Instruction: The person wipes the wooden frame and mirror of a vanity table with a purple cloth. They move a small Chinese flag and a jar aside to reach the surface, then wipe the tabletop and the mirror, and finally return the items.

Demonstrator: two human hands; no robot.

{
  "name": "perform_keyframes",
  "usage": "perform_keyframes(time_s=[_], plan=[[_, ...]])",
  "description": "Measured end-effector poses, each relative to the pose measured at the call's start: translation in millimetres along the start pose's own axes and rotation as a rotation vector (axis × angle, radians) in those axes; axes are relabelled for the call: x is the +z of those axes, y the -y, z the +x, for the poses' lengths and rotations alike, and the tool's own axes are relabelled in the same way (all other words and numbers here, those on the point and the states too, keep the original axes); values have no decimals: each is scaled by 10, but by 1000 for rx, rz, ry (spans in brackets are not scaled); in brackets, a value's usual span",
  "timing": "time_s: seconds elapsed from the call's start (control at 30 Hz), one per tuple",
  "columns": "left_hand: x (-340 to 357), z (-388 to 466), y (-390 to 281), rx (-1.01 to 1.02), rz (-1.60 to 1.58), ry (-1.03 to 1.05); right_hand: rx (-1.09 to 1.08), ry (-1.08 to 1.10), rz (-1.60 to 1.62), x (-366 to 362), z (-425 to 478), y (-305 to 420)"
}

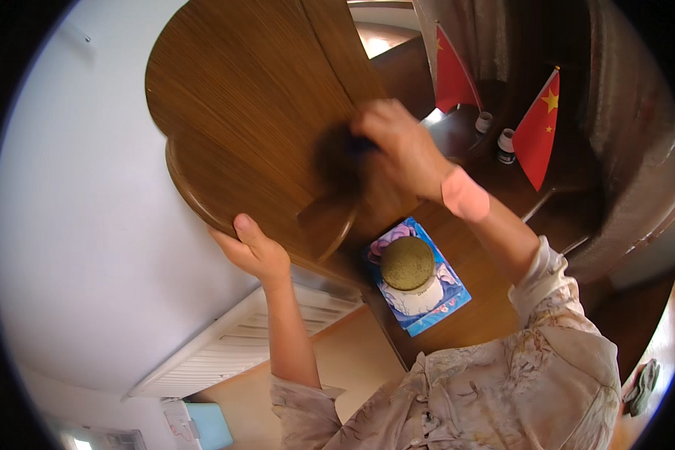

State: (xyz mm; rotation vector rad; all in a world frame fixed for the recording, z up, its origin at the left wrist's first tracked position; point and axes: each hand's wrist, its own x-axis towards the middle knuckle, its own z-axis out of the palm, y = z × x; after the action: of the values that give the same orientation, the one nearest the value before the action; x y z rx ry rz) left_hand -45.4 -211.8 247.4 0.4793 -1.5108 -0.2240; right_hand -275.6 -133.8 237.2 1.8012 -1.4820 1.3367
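My left hand (pixel 253 250) grips the curved lower edge of a brown wooden panel (pixel 247 101), thumb on its face and fingers behind. Blurred by motion, my right hand (pixel 396 140) is closed around something dark, with a dark blue part near the fingers, against the panel's face; its exact kind is unclear. A small wooden ledge (pixel 329 225) stands out from the panel below it. Under my right forearm, a white jar with an olive-green lid (pixel 408 263) rests on a blue and purple illustrated book or box (pixel 453 306) on the wooden surface.
Two small red flags with yellow stars (pixel 540 132) (pixel 453 73) stand in small white-topped bottles (pixel 506 146) at the right. A patterned curtain (pixel 624 112) hangs beyond them. A white radiator (pixel 247 334) runs along the pale wall (pixel 90 225), and a light blue container (pixel 209 424) sits at lower left.
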Motion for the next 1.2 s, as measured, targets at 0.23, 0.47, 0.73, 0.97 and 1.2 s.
perform_keyframes(time_s=[0.23, 0.47, 0.73, 0.97, 1.2], plan=[[-28, -19, 16, -88, 49, 17, -102, -275, -201, 254, 582, -216], [-15, 13, -15, -36, 59, 12, 36, -51, -300, 834, -867, -545], [-54, -3, 27, -55, 19, 40, 260, 209, -309, 677, -1776, -807], [6, -31, 24, -64, 137, -1, 831, 375, -99, 276, -2645, -877], [-9, -22, 59, -46, 135, -12, 1089, 214, -256, -204, -3414, -655]])
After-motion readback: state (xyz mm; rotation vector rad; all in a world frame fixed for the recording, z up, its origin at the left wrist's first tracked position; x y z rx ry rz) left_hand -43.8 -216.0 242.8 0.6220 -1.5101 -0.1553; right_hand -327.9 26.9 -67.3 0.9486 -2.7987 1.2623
